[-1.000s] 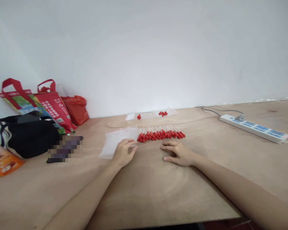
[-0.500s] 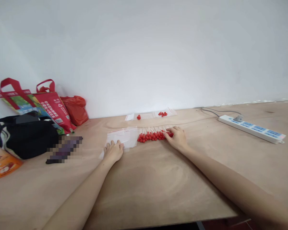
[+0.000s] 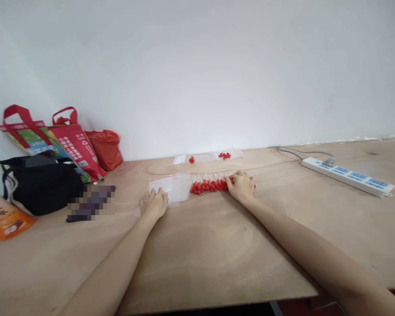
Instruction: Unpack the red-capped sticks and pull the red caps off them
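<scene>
A row of red-tipped white sticks lies on the wooden table. My right hand rests on the right end of that row, fingers curled over the sticks. Left of the row lies a pile of small clear zip bags. My left hand lies flat on the near edge of the bags, fingers stretched out. Farther back, two more clear bags hold a few red pieces.
At the left stand a black bag, red shopping bags, an orange packet and a blurred dark object. A white power strip with its cable lies at the right. The wall runs close behind.
My right hand has moved from the bare table up onto the right end of the stick row. My left hand slid left along the bags and flattened.
</scene>
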### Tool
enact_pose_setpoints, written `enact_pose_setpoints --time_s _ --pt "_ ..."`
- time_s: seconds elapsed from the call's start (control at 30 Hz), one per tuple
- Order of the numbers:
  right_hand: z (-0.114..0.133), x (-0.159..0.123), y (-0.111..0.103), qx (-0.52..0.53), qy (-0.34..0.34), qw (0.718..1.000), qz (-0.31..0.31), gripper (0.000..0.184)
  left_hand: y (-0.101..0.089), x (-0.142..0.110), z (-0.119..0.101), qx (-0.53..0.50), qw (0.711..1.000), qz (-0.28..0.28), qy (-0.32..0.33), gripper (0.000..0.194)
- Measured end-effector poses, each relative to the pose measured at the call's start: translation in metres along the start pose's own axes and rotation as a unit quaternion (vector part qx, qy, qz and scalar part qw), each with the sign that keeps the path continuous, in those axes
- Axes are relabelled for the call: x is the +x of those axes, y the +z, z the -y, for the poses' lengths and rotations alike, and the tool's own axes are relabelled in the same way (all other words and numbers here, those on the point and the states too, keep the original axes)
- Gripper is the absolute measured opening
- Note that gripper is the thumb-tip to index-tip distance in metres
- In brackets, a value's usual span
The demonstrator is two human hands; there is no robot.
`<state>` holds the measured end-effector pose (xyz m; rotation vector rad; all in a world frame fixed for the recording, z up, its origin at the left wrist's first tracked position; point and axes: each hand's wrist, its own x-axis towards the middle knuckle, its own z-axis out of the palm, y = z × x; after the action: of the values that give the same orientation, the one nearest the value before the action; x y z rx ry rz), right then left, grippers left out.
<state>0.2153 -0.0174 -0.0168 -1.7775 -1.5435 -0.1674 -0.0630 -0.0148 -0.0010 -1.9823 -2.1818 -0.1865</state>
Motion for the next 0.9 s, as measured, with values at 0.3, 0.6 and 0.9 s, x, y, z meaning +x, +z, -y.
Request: enact_pose_setpoints --time_s 0.3,0.6,0.9 --pt "-0.010 -0.020 -0.024 0.142 -0.087 0.986 0.016 0.027 -0.005 -0.020 -0.041 -0.097 0.930 -0.245 0.258 0.044" --pt "-0.006 -0.042 -0.023 0.231 -0.208 0.945 0.104 0.021 0.010 -0.032 -0.086 -0.207 0.850 -0.248 0.416 0.021" --pt "-0.004 -0.044 -0.023 0.094 -0.299 0.945 0.097 0.027 0.005 -0.037 -0.081 -0.193 0.844 -0.218 0.450 0.020"
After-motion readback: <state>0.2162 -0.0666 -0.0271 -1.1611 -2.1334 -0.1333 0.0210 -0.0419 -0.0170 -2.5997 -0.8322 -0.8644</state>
